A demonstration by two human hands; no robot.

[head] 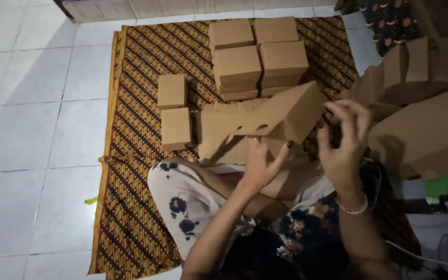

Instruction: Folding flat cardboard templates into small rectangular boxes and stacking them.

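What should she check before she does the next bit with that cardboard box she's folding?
1. Left hand touching the half-folded cardboard box from below: ok.
2. Right hand has a grip on the box: not ok, it is lifted off beside it, fingers spread.
3. Box flaps closed: not ok, one side is open.
4. Finished boxes stacked neatly on the patterned mat: ok.
5. Two single boxes sit apart from the stack: ok.
6. Flat cardboard pile beside the right hand: ok.

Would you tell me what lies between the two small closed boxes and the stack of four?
In the head view, only bare patterned cloth separates the small boxes from the stack.
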